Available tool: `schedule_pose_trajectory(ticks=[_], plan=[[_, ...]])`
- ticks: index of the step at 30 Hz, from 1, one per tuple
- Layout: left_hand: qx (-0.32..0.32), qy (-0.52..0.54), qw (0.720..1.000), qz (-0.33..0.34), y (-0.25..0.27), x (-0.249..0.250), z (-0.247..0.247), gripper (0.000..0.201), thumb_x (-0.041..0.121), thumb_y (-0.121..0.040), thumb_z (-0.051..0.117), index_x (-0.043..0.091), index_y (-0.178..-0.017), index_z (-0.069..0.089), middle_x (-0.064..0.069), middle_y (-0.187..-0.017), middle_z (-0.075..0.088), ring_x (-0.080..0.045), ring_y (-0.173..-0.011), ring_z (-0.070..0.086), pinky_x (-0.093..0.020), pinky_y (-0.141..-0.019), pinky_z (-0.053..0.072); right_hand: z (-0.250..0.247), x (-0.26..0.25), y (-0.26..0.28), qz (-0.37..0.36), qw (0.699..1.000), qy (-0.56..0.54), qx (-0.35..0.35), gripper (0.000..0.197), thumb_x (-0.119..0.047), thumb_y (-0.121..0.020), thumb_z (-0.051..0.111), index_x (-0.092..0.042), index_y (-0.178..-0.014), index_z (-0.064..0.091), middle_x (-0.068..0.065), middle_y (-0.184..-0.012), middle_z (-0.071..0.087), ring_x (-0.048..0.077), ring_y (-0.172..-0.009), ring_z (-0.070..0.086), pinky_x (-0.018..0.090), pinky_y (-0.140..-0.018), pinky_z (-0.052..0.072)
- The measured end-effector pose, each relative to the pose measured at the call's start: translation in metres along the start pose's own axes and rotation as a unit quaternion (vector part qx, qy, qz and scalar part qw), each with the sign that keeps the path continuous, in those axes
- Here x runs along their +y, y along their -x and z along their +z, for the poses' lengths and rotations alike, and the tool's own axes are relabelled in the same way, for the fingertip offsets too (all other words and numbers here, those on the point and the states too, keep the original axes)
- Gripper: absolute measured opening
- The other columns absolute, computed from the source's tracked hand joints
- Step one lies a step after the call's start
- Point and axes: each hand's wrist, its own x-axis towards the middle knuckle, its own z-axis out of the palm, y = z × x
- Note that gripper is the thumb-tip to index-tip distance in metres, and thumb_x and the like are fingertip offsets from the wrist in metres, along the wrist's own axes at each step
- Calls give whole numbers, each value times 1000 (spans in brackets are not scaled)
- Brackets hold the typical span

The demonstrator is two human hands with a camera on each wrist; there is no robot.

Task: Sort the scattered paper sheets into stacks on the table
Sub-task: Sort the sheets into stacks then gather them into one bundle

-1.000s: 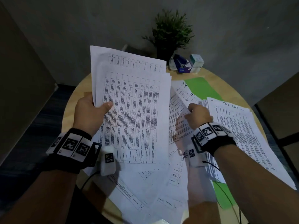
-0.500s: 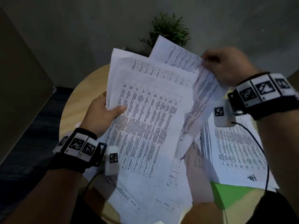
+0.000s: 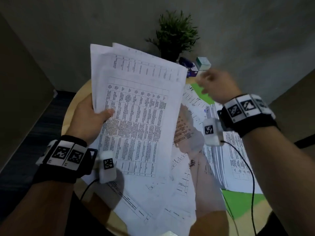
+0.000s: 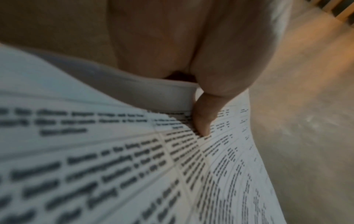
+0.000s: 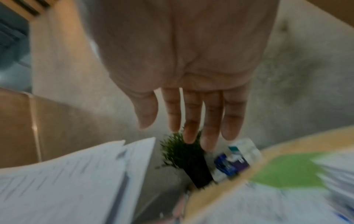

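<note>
While my left hand (image 3: 87, 120) grips the held sheaf (image 3: 136, 116) upright above the table's left edge, thumb pressed on the front page, my right hand (image 3: 218, 86) hangs empty with fingers straight over the far right of the table (image 3: 71, 106). Loose sheets (image 3: 180, 198) overlap along the near edge, beside a neater stack (image 3: 235, 160) at the right edge. I judge the next pick should take one top sheet by a free corner, lifting slowly so neighbours stay put.

Head view down over table (image 3: 71, 106), wrist views close along hands, sharing held sheets (image 3: 136, 116).
</note>
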Motion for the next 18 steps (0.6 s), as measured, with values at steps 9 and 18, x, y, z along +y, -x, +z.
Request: schedule_pose_trajectory(ticks=[9,18], plan=[[38,-23,999,-9,2,-4,-13,39,1,-88,63,24,-119,60,16,-98,65,-2,-90,63,-32,-82,53,79,66,34,169,933,283,-143,79,-52,-67,77,-8,-126,48,14,-127,52,32,-117,52,35,-87,46],[-1,-1,1000,-5,4,8,-9,43,-1,-89,61,29,-119,57,20,-97,65,14,-77,63,-11,-64,49,73,65,31,129,967,199,-97,36,-11,-87,65,-8,-120,51,16,-110,60,27,-89,56,29,-69,46]])
